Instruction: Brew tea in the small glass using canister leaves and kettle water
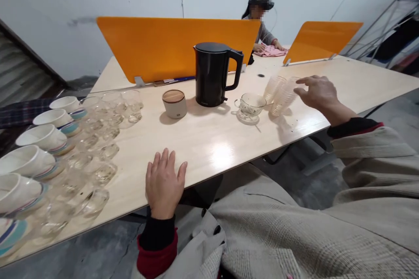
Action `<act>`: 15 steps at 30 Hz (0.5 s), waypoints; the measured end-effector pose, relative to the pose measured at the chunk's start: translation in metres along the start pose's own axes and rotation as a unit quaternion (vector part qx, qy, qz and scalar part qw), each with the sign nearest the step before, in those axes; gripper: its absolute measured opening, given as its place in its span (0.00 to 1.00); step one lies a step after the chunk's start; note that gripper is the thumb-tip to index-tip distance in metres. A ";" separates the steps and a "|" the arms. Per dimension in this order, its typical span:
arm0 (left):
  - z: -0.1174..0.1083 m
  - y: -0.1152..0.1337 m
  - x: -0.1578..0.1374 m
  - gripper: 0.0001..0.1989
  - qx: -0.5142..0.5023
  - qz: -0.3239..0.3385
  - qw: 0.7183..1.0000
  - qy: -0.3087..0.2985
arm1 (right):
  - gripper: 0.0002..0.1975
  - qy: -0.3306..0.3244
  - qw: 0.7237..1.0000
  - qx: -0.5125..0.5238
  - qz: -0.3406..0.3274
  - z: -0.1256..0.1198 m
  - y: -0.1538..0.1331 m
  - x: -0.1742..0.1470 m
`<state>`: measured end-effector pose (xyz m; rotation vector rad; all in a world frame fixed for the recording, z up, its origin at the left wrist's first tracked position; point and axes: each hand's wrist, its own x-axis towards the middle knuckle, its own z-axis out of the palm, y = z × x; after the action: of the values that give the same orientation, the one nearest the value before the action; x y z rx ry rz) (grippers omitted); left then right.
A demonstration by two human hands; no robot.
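Observation:
My left hand [165, 183] lies flat on the table near its front edge, fingers stretched and nothing under them that I can see. Out to the right, my right hand [317, 91] hovers beside two leaning stacks of clear plastic cups [282, 98]. Its thumb and forefinger are apart, close to the stacks' right side; whether they touch is unclear. Just left of the stacks sits a clear glass cup [252, 104] with a handle, apparently on a glass saucer. A black electric kettle [212, 76] stands behind it, and a pale canister with a wooden lid [174, 104] is left of that.
Rows of white bowls with coloured bands [41, 137] and clear glasses [103, 170] fill the table's left end. Orange dividers [176, 48] stand along the back, with a blue pen [183, 79] at the foot. Behind, another person handles a pink cloth [271, 51].

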<state>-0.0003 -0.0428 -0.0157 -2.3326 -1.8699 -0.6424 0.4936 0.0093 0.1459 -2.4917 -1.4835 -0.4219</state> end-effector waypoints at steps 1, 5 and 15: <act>0.000 0.000 0.000 0.28 0.000 0.002 1.000 0.002 | 0.22 -0.028 1.000 -0.006 -0.005 0.003 0.004 0.003; 0.001 -0.001 -0.001 0.29 0.002 0.002 1.000 0.008 | 0.20 -0.088 0.994 -0.051 -0.033 0.014 0.005 0.005; 0.001 -0.001 0.000 0.30 -0.001 0.001 1.000 0.009 | 0.19 -0.087 0.987 -0.102 -0.085 0.020 0.007 -0.007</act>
<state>-0.0013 -0.0423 -0.0167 -2.3212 -1.8607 -0.6639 0.4993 0.0067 0.1245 -2.6250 -1.8147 -0.4143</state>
